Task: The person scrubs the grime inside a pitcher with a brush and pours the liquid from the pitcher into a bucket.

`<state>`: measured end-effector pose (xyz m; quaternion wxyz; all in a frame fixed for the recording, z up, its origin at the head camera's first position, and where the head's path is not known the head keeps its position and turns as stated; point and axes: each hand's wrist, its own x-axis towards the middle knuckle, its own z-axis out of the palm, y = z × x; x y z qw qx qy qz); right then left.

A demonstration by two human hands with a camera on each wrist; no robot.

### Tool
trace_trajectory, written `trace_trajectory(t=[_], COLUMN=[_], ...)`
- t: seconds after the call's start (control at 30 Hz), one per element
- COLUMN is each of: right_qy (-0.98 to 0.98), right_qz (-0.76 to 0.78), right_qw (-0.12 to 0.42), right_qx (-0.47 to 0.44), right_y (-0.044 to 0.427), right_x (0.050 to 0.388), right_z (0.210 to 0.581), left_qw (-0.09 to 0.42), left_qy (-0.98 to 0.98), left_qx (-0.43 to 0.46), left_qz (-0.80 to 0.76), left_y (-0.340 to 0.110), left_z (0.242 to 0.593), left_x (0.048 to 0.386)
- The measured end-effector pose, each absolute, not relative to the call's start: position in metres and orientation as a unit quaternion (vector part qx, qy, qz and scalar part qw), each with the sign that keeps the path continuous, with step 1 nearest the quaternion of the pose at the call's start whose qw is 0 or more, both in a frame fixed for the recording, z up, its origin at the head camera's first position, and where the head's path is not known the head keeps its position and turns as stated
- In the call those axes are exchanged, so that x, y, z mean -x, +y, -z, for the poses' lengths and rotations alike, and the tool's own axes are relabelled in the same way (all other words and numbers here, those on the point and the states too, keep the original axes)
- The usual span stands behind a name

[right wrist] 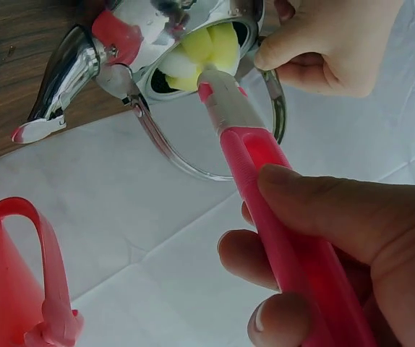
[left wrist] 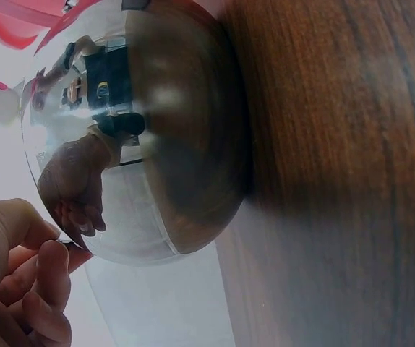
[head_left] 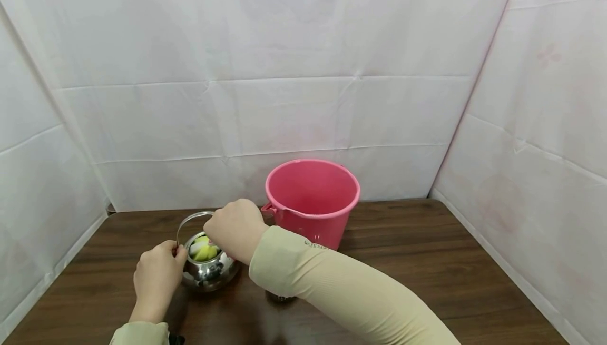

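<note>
round-bellied, mirror-bright metal kettle [head_left: 208, 276] on the wood-grain counter [head_left: 403, 276], right hand [head_left: 237, 229] gripping a pink-handled brush [right wrist: 246, 155], lobed yellow-and-white head [right wrist: 209, 50] in the kettle's mouth, left hand [head_left: 158, 274] apparently pinching the arched handle [right wrist: 171, 155] near its base, smooth pink bucket [head_left: 327, 232] nearby

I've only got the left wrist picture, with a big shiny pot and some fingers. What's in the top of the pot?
Observer: The head view shows a yellow and white sponge in the mouth of the pot.
Operator: Ooh! What's the right hand doing?
Observer: In the right wrist view, the right hand grips a pink handle that leads to the sponge.
Operator: Does the pot have a spout?
Observer: Yes, the right wrist view shows a shiny spout on the side towards the pink bucket.
</note>
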<state>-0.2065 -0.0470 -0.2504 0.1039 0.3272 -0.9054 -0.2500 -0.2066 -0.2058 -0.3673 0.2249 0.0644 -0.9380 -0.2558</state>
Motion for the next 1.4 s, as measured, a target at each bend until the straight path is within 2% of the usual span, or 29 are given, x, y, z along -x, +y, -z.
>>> trace_trajectory(t=[0.63,1.0,1.4], right_qy=[-0.897,-0.908,-0.920], right_qz=[0.253,0.251,0.221], right_qw=[0.128,0.107,0.129], right_qx=[-0.340,-0.319,-0.298], right_y=[-0.039,-0.031,-0.022], right_x=[0.199,0.206,0.216], right_z=[0.255,0.252,0.255], left_qw=[0.250,0.248,0.245], left_qy=[-0.933,-0.932,-0.932], left_qx=[-0.057,-0.055,-0.058], left_qz=[0.253,0.258,0.261], left_y=[-0.205,-0.206,-0.206], left_z=[0.370,0.371,0.371], left_x=[0.207,0.207,0.207])
